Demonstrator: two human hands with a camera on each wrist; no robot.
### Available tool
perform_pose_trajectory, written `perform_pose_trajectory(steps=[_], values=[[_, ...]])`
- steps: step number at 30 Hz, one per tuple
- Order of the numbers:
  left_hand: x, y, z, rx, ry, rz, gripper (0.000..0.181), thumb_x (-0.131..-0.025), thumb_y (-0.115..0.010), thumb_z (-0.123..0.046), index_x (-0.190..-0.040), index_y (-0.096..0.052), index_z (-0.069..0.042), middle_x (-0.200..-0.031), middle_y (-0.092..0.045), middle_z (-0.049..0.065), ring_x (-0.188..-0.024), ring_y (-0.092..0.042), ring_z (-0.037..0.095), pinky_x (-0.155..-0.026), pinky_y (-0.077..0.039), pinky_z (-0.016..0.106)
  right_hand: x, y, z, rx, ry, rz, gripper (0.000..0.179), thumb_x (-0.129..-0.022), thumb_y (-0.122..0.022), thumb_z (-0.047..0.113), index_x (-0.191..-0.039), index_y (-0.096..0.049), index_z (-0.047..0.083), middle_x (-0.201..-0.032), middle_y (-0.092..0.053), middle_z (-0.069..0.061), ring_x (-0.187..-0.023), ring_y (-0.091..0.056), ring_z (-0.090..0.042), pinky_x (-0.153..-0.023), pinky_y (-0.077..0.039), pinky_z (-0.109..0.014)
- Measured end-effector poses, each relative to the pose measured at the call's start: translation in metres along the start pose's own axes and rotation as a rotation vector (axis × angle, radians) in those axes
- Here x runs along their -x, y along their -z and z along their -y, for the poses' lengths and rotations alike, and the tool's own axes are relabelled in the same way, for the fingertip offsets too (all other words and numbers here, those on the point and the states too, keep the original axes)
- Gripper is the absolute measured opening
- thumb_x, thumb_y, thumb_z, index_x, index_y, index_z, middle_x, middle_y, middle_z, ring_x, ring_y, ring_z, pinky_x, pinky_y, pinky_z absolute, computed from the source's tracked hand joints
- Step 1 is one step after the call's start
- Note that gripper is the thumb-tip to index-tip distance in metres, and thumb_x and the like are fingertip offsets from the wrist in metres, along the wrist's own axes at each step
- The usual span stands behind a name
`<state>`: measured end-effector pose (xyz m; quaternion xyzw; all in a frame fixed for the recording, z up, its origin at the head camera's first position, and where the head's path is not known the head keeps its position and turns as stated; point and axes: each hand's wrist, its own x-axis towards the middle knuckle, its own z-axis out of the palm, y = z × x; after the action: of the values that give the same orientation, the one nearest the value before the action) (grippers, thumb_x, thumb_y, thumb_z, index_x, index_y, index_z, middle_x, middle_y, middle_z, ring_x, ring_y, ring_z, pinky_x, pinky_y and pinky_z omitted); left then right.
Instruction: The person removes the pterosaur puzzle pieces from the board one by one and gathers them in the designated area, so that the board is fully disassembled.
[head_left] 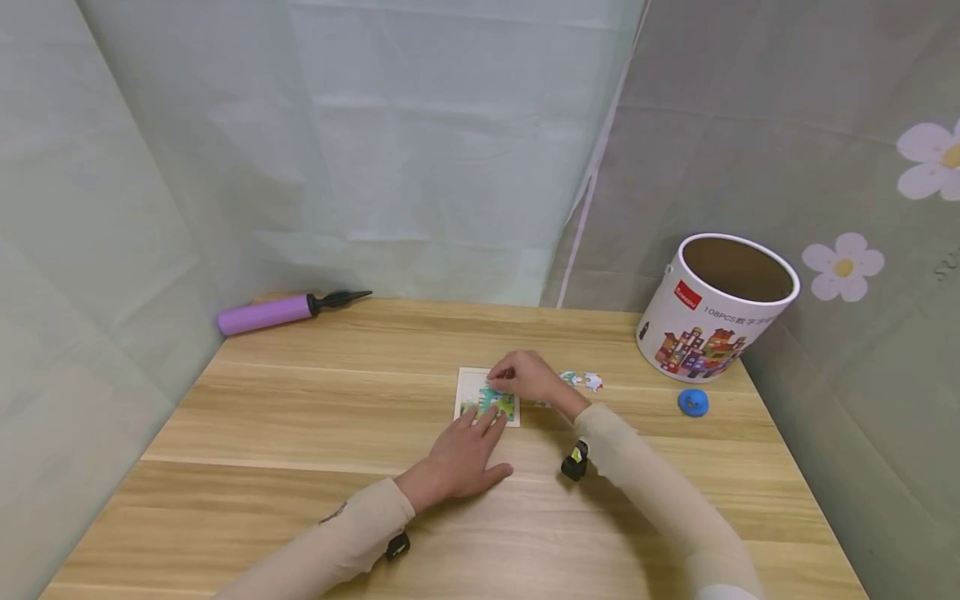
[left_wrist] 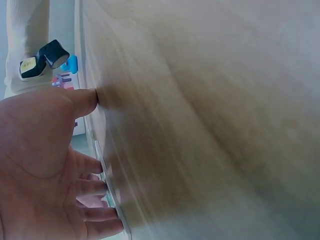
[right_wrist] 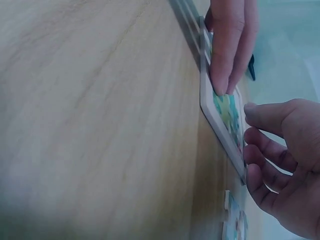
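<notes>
Head view alone shows the cardboard tub (head_left: 716, 307) right of the puzzle tray (head_left: 471, 385). Left hand (head_left: 463, 457) fingers straight, spread, pressing the tray's near edge. Right hand (head_left: 529, 375) fingertips curled, pinching a puzzle piece (head_left: 495, 392) over the tray.

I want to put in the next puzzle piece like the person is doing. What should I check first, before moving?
1. Puzzle board lies flat on the table: ok.
2. Left hand holds the board steady, straight fingers pressing its near edge: ok.
3. Right hand is at the board's far right part, fingers curled: ok. Whether it pinches a piece: cannot tell.
4. Spare pieces lie close by, just right of the right hand: ok.
5. Which gap the next piece fits: cannot tell, hands cover the picture.
6. Open tub and blue lid stand apart from the hands: ok.
</notes>
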<state>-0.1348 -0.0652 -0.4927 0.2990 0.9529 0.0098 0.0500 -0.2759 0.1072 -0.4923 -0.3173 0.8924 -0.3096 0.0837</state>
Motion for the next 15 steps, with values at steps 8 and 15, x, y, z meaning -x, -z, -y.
perform_pose_trajectory(steps=[8,15], values=[[-0.0022,-0.0024,0.0011,0.019,0.018,0.007,0.079,-0.101,-0.047,-0.062,-0.157,-0.039,-0.006,-0.167,-0.029,0.014,-0.147,-0.035,0.045,-0.115,-0.038,0.056,-0.0048,-0.0053,0.0016,0.032,-0.009,0.023,0.009,-0.094,-0.076,0.019,-0.099,-0.082,0.015,-0.095,-0.075,0.005,-0.088,-0.065,-0.009,-0.081,-0.055,-0.03],[-0.0081,-0.007,0.0013,0.048,0.051,0.023,0.084,-0.099,-0.043,-0.068,-0.157,-0.038,-0.007,-0.167,-0.029,0.011,-0.147,-0.035,0.043,-0.116,-0.034,0.057,-0.0055,-0.0046,0.0041,0.049,0.0,0.027,0.009,-0.093,-0.077,0.02,-0.098,-0.082,0.014,-0.094,-0.075,0.004,-0.087,-0.066,-0.01,-0.081,-0.055,-0.032]])
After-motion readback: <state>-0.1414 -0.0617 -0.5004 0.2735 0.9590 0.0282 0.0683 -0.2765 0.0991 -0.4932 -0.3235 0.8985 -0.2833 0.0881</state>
